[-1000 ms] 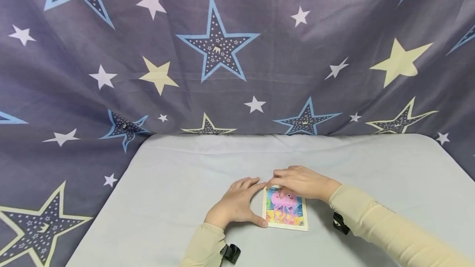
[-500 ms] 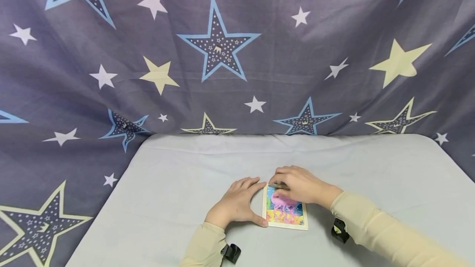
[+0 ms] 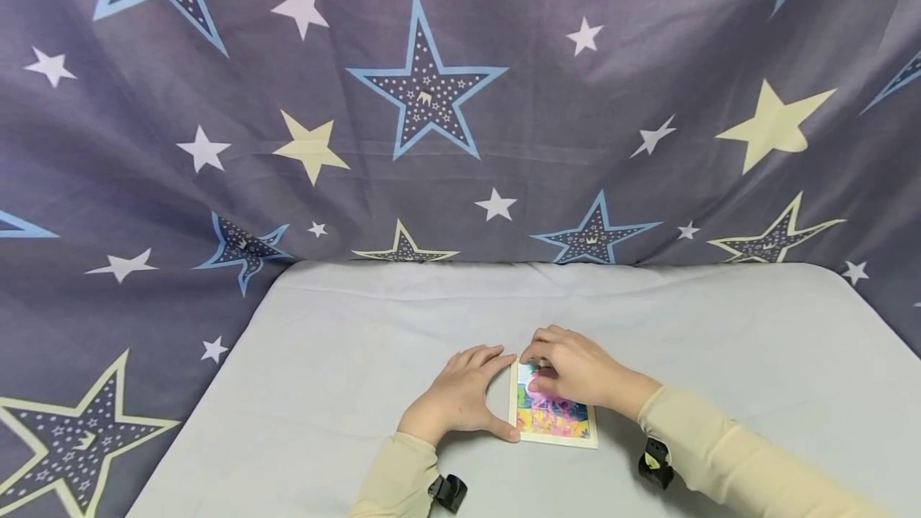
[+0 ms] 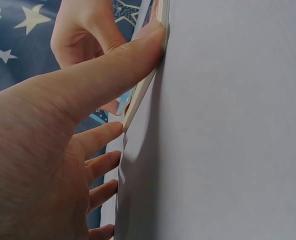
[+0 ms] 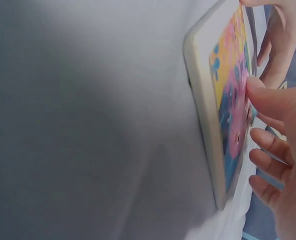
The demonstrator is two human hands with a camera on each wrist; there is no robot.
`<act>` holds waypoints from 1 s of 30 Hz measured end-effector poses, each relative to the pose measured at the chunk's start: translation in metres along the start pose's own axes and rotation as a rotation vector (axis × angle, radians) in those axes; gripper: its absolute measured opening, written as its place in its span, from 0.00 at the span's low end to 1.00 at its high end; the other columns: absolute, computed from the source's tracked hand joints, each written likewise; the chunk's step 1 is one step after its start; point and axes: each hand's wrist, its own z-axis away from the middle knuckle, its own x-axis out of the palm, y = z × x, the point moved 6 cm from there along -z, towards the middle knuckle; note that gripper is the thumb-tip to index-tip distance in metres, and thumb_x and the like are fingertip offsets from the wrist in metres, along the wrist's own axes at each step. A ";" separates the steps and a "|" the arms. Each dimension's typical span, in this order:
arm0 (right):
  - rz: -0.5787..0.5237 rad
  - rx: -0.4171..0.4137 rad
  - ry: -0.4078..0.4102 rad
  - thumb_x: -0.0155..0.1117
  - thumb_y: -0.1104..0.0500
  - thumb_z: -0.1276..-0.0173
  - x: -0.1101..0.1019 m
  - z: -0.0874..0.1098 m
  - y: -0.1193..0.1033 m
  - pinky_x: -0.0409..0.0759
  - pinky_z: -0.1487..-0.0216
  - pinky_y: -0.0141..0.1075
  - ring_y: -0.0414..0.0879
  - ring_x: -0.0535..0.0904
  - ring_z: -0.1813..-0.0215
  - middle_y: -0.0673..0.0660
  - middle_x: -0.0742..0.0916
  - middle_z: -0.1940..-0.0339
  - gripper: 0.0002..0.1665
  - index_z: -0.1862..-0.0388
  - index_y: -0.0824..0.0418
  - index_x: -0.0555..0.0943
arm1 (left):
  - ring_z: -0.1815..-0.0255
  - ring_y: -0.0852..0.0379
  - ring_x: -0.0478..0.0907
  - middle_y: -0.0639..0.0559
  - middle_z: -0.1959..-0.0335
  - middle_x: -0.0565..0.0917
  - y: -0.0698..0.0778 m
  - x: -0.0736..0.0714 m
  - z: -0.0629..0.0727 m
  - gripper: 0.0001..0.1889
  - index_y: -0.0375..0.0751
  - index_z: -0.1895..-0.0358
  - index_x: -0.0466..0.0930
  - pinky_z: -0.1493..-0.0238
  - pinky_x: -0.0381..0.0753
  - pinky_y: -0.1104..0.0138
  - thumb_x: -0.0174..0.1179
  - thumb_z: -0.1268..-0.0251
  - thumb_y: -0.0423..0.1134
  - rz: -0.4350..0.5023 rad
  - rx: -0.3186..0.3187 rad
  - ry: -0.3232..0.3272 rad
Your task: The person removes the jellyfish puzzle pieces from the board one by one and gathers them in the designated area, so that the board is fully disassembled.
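A small jigsaw puzzle [image 3: 554,422] with a pink sea creature and a pale frame lies flat on the table. My left hand [image 3: 460,394] steadies its left side, thumb at the near corner and index fingertip at the far corner, fingers spread. Over the puzzle's far part, my right hand [image 3: 576,366] pinches a light-blue puzzle piece at the far left corner between thumb and fingers. From the left wrist view, that puzzle piece [image 4: 122,103] shows tilted above the frame. The right wrist view shows the puzzle's frame edge [image 5: 208,130] and the right thumb over the picture.
A pale grey cloth covers the table [image 3: 345,342]. Behind and to the left hangs a dark curtain [image 3: 446,182] printed with stars. Black straps with small devices [image 3: 449,492] sit on both wrists.
The right thumb and fingers have come together at the far left corner, where a puzzle piece now tilts up. The right wrist has dipped slightly; the left hand and frame stay put.
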 end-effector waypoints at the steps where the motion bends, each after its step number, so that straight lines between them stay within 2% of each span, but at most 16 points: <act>1: -0.002 0.003 0.004 0.78 0.55 0.38 0.000 0.000 -0.001 0.85 0.46 0.42 0.42 0.79 0.54 0.48 0.85 0.58 0.17 0.51 0.58 0.88 | 0.18 0.44 0.57 0.49 0.19 0.64 0.000 0.000 0.000 0.57 0.47 0.21 0.67 0.15 0.53 0.47 0.82 0.58 0.61 -0.001 -0.002 0.000; 8: -0.045 0.023 0.012 0.77 0.57 0.36 0.002 -0.002 -0.002 0.86 0.45 0.46 0.43 0.82 0.53 0.49 0.87 0.55 0.18 0.49 0.56 0.84 | 0.17 0.43 0.55 0.48 0.18 0.63 -0.002 -0.002 0.001 0.57 0.49 0.20 0.65 0.15 0.53 0.45 0.82 0.57 0.61 0.026 -0.016 -0.012; 16: -0.183 0.038 0.022 0.76 0.60 0.34 -0.001 0.001 0.005 0.81 0.60 0.33 0.33 0.77 0.64 0.43 0.84 0.65 0.15 0.51 0.54 0.83 | 0.17 0.42 0.54 0.48 0.18 0.62 0.000 -0.002 -0.003 0.56 0.50 0.20 0.65 0.16 0.53 0.44 0.81 0.55 0.61 0.017 -0.005 -0.020; 23: -0.298 0.100 0.003 0.70 0.62 0.29 -0.006 0.005 0.014 0.82 0.60 0.32 0.32 0.78 0.65 0.41 0.85 0.67 0.11 0.51 0.53 0.82 | 0.17 0.44 0.55 0.49 0.18 0.63 0.002 0.000 -0.001 0.56 0.49 0.21 0.66 0.15 0.53 0.44 0.82 0.57 0.60 0.052 -0.012 -0.012; 30: -0.343 0.160 0.042 0.70 0.64 0.30 -0.015 0.012 0.032 0.81 0.62 0.30 0.32 0.75 0.67 0.41 0.84 0.68 0.11 0.52 0.53 0.84 | 0.17 0.44 0.56 0.49 0.18 0.63 0.003 -0.001 0.002 0.56 0.50 0.21 0.67 0.16 0.52 0.44 0.83 0.58 0.60 0.051 -0.021 -0.012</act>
